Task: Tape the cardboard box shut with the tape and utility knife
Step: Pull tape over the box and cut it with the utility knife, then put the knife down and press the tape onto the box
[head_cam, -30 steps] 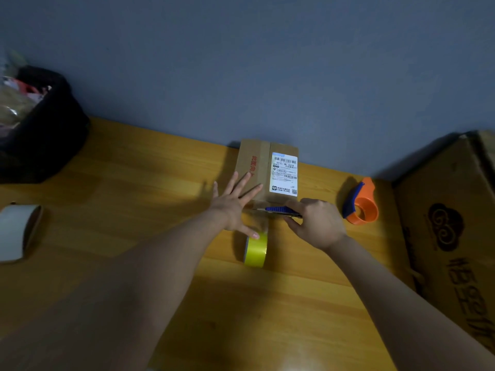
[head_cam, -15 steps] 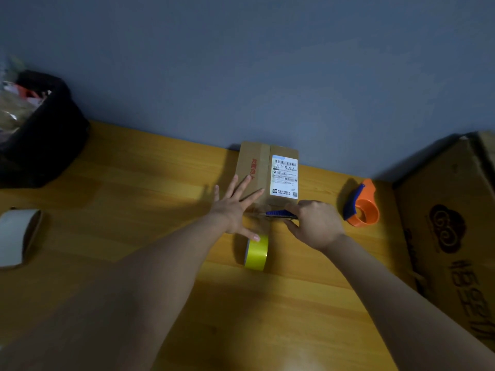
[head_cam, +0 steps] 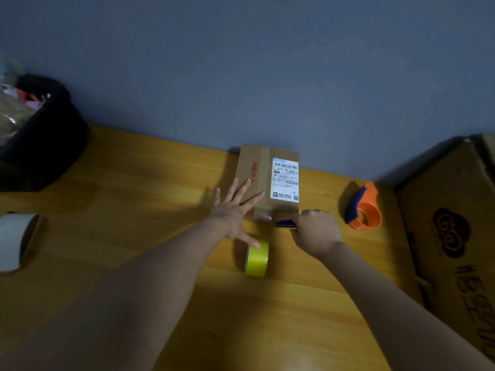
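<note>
A small cardboard box [head_cam: 263, 174] with a white shipping label lies on the wooden table against the wall. My left hand [head_cam: 235, 210] rests flat on the box's near left corner, fingers spread, thumb touching a yellow tape roll [head_cam: 257, 258] that stands on edge just in front of the box. My right hand [head_cam: 314, 231] is closed around a blue utility knife [head_cam: 285, 223], whose tip sits at the box's near edge. A strip of clear tape runs down the box's front face there.
An orange and blue tape dispenser [head_cam: 363, 208] sits to the right of the box. A large cardboard carton [head_cam: 452, 223] fills the right edge. A white tape roll [head_cam: 17, 241] lies far left, a black bag [head_cam: 40, 140] at back left.
The knife has drawn back to the right along the box's near edge, with my right hand. My left hand stays pressed on the box.
</note>
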